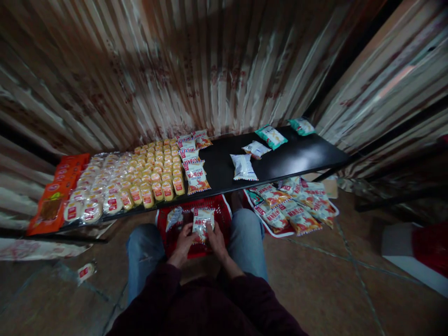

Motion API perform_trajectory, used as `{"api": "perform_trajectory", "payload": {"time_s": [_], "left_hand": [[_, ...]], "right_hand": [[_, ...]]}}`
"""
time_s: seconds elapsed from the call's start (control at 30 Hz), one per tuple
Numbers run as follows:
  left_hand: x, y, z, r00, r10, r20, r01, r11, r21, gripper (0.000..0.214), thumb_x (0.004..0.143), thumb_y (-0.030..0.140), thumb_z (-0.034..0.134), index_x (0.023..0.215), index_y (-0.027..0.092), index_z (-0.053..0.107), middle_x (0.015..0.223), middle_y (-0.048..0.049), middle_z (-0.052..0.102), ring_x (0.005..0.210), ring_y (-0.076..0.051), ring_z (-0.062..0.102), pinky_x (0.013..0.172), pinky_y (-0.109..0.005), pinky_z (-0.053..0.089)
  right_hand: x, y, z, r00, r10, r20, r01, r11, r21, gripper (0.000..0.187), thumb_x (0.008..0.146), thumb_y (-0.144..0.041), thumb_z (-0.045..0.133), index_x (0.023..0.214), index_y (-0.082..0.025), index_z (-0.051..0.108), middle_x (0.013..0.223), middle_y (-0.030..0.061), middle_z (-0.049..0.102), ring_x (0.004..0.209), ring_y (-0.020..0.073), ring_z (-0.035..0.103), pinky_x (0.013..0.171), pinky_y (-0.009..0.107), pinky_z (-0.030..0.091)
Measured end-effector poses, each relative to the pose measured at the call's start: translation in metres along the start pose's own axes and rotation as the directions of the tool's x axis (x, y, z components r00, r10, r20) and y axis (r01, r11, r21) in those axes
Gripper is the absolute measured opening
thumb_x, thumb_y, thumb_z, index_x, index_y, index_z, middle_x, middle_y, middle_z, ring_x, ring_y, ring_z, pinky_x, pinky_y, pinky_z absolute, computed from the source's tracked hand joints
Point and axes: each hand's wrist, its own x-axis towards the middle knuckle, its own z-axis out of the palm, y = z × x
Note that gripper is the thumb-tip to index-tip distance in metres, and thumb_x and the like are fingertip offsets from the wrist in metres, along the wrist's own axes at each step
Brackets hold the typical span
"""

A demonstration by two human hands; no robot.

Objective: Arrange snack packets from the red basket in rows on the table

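Note:
Between both hands I hold a white and orange snack bag (203, 223) upright. My left hand (184, 243) grips its left side, and my right hand (215, 237) has its lower right edge, thumb on the front. Under the bag, a red plastic basket (224, 212) sits between my knees, with another snack bag (175, 217) in it at the left. Just beyond, a column of similar snack bags (196, 177) lies on the black shelf (220, 179), beside rows of small yellow wrapped cakes (147, 195).
White wrapped cakes (93, 210) and an orange packet (52, 200) fill the shelf's left end. Farther right lie a pale bag (243, 167) and green bags (271, 136). A second basket (334, 210) heaped with snack bags stands by my right knee. One wrapped cake (86, 272) is on the floor.

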Motion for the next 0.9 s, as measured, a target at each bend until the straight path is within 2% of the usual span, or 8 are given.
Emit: {"api": "perform_trajectory", "payload": {"time_s": [0.1, 0.2, 0.3, 0.4, 0.5, 0.6, 0.77, 0.9], "left_hand": [[-0.003, 0.004, 0.006, 0.998, 0.030, 0.049, -0.031, 0.999, 0.020, 0.043, 0.048, 0.018, 0.081, 0.087, 0.018, 0.065, 0.087, -0.0074, 0.070, 0.082, -0.022, 0.065, 0.075, -0.032, 0.049], [-0.007, 0.010, 0.011, 0.995, 0.052, 0.086, -0.054, 0.998, 0.022, 0.041, 0.049, 0.020, 0.081, 0.086, 0.017, 0.065, 0.087, -0.0081, 0.070, 0.081, -0.022, 0.064, 0.073, -0.031, 0.049], [-0.010, 0.017, 0.016, 0.994, 0.059, 0.090, -0.059, 0.998, -0.003, 0.041, 0.049, 0.021, 0.081, 0.086, 0.018, 0.064, 0.088, -0.0079, 0.070, 0.081, -0.021, 0.065, 0.073, -0.031, 0.049], [-0.012, 0.023, 0.022, 0.993, 0.092, 0.078, -0.090, 0.995, -0.032, 0.039, 0.052, 0.021, 0.080, 0.086, 0.018, 0.064, 0.089, -0.0076, 0.070, 0.082, -0.020, 0.065, 0.073, -0.030, 0.050], [-0.014, 0.029, 0.031, 0.987, 0.132, 0.097, -0.129, 0.991, -0.038, 0.035, 0.056, 0.019, 0.078, 0.088, 0.019, 0.064, 0.092, -0.0078, 0.071, 0.087, -0.020, 0.065, 0.077, -0.030, 0.050], [-0.018, 0.034, 0.040, 0.979, 0.148, 0.140, -0.144, 0.989, -0.038, 0.032, 0.058, 0.016, 0.075, 0.088, 0.018, 0.063, 0.093, -0.0081, 0.071, 0.088, -0.021, 0.065, 0.079, -0.030, 0.050], [-0.023, 0.044, 0.059, 0.968, 0.179, 0.174, -0.180, 0.984, -0.013, 0.030, 0.062, 0.012, 0.072, 0.089, 0.019, 0.062, 0.093, -0.0078, 0.070, 0.089, -0.020, 0.065, 0.082, -0.032, 0.050], [-0.021, 0.054, 0.073, 0.948, 0.262, 0.182, -0.273, 0.961, 0.036, 0.036, 0.061, 0.008, 0.071, 0.094, 0.020, 0.062, 0.093, -0.0073, 0.070, 0.089, -0.021, 0.065, 0.084, -0.033, 0.049]], "right_hand": [[-0.009, -0.011, -0.005, 0.999, 0.003, -0.048, -0.005, 0.999, -0.045, 0.068, 0.080, -0.068, 0.040, 0.121, -0.017, 0.055, 0.105, 0.0143, 0.069, 0.096, 0.0276, 0.065, 0.087, 0.037, 0.046], [-0.015, -0.019, -0.009, 0.998, -0.036, -0.042, 0.035, 0.999, -0.016, 0.072, 0.081, -0.068, 0.038, 0.131, -0.017, 0.046, 0.110, 0.0144, 0.068, 0.098, 0.0271, 0.064, 0.087, 0.038, 0.047], [-0.018, -0.022, -0.011, 0.996, -0.075, -0.053, 0.076, 0.997, 0.016, 0.074, 0.083, -0.065, 0.037, 0.138, -0.016, 0.039, 0.118, 0.0153, 0.065, 0.103, 0.0266, 0.063, 0.089, 0.038, 0.047], [-0.019, -0.023, -0.011, 0.985, -0.129, -0.119, 0.133, 0.991, 0.030, 0.074, 0.084, -0.062, 0.039, 0.141, -0.015, 0.035, 0.127, 0.0164, 0.059, 0.111, 0.0264, 0.060, 0.092, 0.038, 0.047], [-0.018, -0.024, -0.014, 0.957, -0.204, -0.208, 0.206, 0.978, -0.010, 0.074, 0.084, -0.060, 0.042, 0.140, -0.013, 0.036, 0.136, 0.0173, 0.052, 0.121, 0.0270, 0.053, 0.098, 0.039, 0.044], [-0.019, -0.027, -0.020, 0.935, -0.264, -0.237, 0.265, 0.964, -0.028, 0.071, 0.085, -0.058, 0.041, 0.139, -0.012, 0.036, 0.139, 0.0175, 0.048, 0.124, 0.0266, 0.050, 0.100, 0.039, 0.043], [-0.017, -0.041, -0.037, 0.909, -0.303, -0.285, 0.300, 0.952, -0.056, 0.069, 0.084, -0.057, 0.043, 0.135, -0.012, 0.039, 0.131, 0.0181, 0.054, 0.115, 0.0270, 0.057, 0.094, 0.039, 0.047], [-0.007, -0.056, -0.049, 0.878, -0.370, -0.303, 0.361, 0.928, -0.088, 0.062, 0.085, -0.055, 0.044, 0.131, -0.013, 0.042, 0.127, 0.0190, 0.056, 0.111, 0.0266, 0.058, 0.093, 0.039, 0.047]]}}
